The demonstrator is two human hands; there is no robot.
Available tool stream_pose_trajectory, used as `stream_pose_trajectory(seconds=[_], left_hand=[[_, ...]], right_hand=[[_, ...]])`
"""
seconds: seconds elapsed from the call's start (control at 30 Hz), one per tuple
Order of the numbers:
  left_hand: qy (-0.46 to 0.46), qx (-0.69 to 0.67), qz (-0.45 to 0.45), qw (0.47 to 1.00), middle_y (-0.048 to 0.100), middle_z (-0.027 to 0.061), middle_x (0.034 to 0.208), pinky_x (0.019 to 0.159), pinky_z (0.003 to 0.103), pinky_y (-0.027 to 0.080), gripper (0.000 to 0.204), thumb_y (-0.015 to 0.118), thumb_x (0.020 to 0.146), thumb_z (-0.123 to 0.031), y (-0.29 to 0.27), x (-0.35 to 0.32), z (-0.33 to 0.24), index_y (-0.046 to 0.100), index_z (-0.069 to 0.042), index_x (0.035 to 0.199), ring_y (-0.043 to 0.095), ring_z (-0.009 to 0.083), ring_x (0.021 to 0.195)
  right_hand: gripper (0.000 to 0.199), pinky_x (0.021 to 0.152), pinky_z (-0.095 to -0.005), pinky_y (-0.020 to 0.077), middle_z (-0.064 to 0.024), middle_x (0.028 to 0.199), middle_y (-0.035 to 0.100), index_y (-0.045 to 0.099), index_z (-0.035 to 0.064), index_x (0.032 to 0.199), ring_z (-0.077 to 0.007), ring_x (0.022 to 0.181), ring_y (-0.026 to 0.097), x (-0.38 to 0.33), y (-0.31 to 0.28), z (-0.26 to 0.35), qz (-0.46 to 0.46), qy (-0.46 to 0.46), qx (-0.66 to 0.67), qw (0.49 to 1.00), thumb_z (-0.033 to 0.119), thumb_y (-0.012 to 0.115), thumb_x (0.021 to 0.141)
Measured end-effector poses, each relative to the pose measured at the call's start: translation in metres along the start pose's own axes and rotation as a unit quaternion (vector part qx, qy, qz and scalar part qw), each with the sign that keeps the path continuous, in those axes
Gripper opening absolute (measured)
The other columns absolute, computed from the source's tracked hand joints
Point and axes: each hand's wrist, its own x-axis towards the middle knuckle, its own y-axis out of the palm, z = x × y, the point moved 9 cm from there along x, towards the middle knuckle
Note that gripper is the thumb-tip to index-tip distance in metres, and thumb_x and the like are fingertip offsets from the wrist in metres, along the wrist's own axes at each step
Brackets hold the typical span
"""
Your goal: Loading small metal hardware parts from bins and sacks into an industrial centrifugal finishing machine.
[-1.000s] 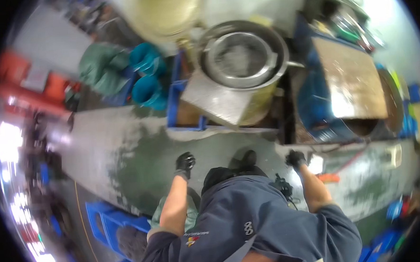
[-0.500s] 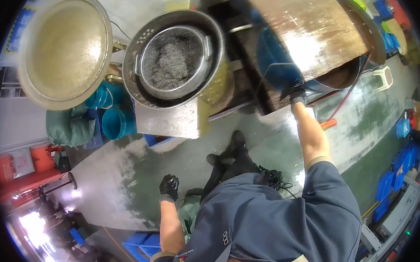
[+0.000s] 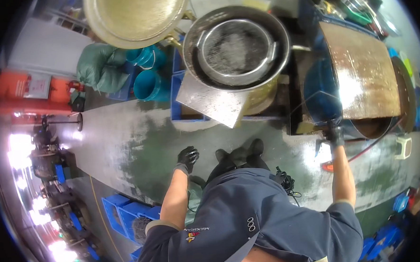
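My right hand (image 3: 334, 135), in a dark glove, reaches forward to the near rim of a blue bucket (image 3: 320, 97) with a thin wire handle. Its fingers appear closed on that rim, though the fingertips are partly hidden. Right beside the bucket, a shiny brown board (image 3: 366, 68) lies over a large round drum (image 3: 373, 128). My left hand (image 3: 187, 158), also in a dark glove, hangs over the floor with curled fingers and nothing visible in it. Ahead, a metal basin (image 3: 236, 51) with two side handles sits inside a wider, perforated metal pan (image 3: 284, 56).
A big round pale-gold pan (image 3: 137, 16) stands at the far left. Below it are teal buckets (image 3: 148, 84) and a green sack (image 3: 100, 68). A bent metal sheet (image 3: 213, 100) juts toward me. At right, a red hose (image 3: 374, 145) runs near a white stool (image 3: 403, 148).
The view has turned, so the pans, bucket and board sit farther right. My right hand stays at the bucket. My left hand has shifted right and up in the picture, still curled.
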Motion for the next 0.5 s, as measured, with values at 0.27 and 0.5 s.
stream_pose_trajectory(seconds=[0.27, 0.5], left_hand=[[-0.004, 0.01, -0.051, 0.999, 0.066, 0.0099, 0.085, 0.072, 0.035, 0.057, 0.019, 0.054, 0.092, -0.021, -0.043, 0.037, -0.028, 0.061, -0.007, 0.103, 0.065, 0.0234, 0.074], [-0.04, 0.026, -0.043, 0.998, 0.062, 0.0066, 0.074, 0.064, 0.032, 0.056, 0.016, 0.061, 0.089, -0.024, -0.095, 0.081, -0.101, 0.062, -0.009, 0.093, 0.061, 0.0221, 0.064]], right_hand=[[0.026, 0.054, -0.0214, 0.0408, -0.0001, 0.086, 0.06, 0.061, 0.008, 0.113, -0.0052, 0.063, 0.05, -0.206, 0.235, 0.108, 0.309, -0.107, 0.106, 0.939, 0.028, 0.054, 0.098], [0.033, 0.055, -0.0264, 0.0437, -0.0023, 0.104, 0.066, 0.058, 0.0077, 0.125, -0.013, 0.068, 0.055, -0.268, 0.472, 0.17, 0.33, -0.338, 0.157, 0.867, 0.016, 0.057, 0.094]])
